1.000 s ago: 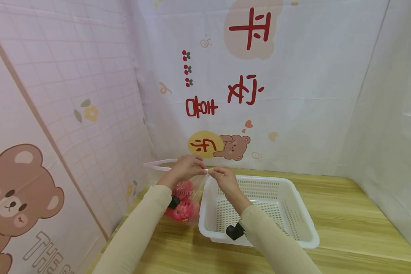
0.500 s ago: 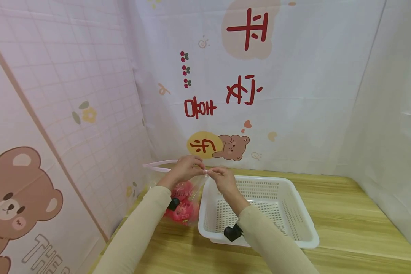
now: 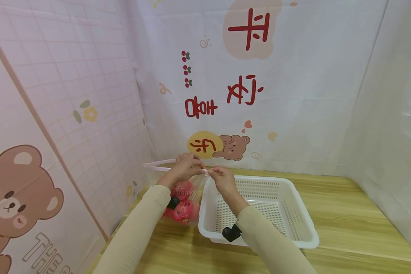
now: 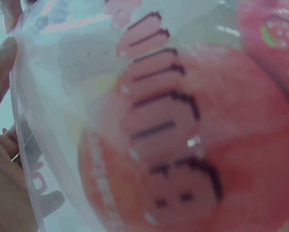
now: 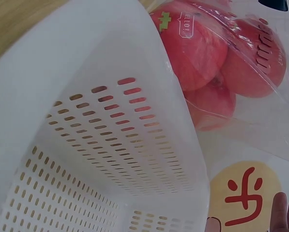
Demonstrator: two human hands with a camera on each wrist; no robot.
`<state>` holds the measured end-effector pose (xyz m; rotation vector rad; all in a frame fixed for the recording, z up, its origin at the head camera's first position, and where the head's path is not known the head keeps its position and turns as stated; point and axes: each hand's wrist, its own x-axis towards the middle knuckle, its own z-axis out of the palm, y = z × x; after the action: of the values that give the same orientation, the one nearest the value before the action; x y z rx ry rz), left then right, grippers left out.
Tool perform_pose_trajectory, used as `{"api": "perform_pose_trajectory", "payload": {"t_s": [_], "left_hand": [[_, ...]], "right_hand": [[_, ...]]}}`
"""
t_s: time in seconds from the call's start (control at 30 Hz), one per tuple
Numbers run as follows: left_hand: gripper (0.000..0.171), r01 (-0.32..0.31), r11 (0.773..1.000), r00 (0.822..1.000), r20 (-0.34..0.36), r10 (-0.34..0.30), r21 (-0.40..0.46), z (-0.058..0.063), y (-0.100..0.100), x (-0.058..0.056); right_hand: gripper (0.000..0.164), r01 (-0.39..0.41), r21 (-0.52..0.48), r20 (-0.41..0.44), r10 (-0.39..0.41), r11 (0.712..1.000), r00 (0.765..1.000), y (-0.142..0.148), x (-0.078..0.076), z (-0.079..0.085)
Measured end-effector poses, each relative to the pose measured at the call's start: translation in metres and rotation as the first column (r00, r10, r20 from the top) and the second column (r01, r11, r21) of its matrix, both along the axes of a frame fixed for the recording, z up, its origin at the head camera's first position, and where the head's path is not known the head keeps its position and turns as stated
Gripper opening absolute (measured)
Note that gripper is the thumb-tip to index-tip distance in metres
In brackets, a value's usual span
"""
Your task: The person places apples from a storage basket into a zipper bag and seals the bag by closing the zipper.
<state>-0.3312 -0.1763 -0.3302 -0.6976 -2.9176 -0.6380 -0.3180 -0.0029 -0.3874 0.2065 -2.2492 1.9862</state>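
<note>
A clear zip bag [image 5: 275, 140] with pink printed lettering holds several round red fruits [image 3: 182, 190]. In the head view its pink zip strip [image 3: 154, 166] gapes at the left end. My left hand [image 3: 185, 168] pinches the strip close to its right corner. Right beside it, my right hand [image 3: 223, 180] pinches that same corner between thumb and finger. Through the left wrist view the bag fills most of the picture, with the left hand [image 4: 6, 188] along the left edge. Red fruits [image 5: 197, 53] show through the film in the right wrist view.
A white perforated plastic basket [image 3: 258, 243] stands right of the bag, partly under the right forearm. Both are on a wood-grain table [image 3: 349, 220]. A printed curtain [image 3: 305, 95] hangs behind, and another printed sheet [image 3: 89, 152] rises at the left.
Both hands stay at the bag's right corner with almost no movement. The right wrist has shifted very slightly left.
</note>
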Motion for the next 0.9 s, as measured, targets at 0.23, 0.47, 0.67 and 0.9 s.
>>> {"api": "perform_pose_trajectory", "payload": {"t_s": [0.23, 0.47, 0.67, 0.9], "left_hand": [[0.011, -0.007, 1.000, 0.999, -0.034, 0.006, -0.008, -0.004, -0.015, 0.001], [0.012, 0.023, 0.998, 0.999, -0.039, -0.020, 0.064, -0.004, -0.021, 0.005], [0.016, -0.022, 0.994, 1.000, 0.018, 0.020, 0.103, -0.006, -0.020, 0.003], [0.020, -0.117, 0.979, 0.989, 0.107, 0.100, 0.165, -0.010, -0.020, 0.000]], "right_hand": [[0.016, 0.006, -0.021, 0.028, -0.006, 1.000, 1.000, -0.001, -0.001, -0.004], [0.022, -0.050, -0.059, 0.096, 0.055, 0.997, 0.994, 0.000, 0.001, -0.004], [0.022, -0.063, -0.051, 0.076, 0.066, 0.997, 0.995, -0.001, 0.002, -0.002], [0.022, -0.057, -0.075, 0.094, 0.064, 0.996, 0.994, -0.002, 0.002, -0.003]]}}
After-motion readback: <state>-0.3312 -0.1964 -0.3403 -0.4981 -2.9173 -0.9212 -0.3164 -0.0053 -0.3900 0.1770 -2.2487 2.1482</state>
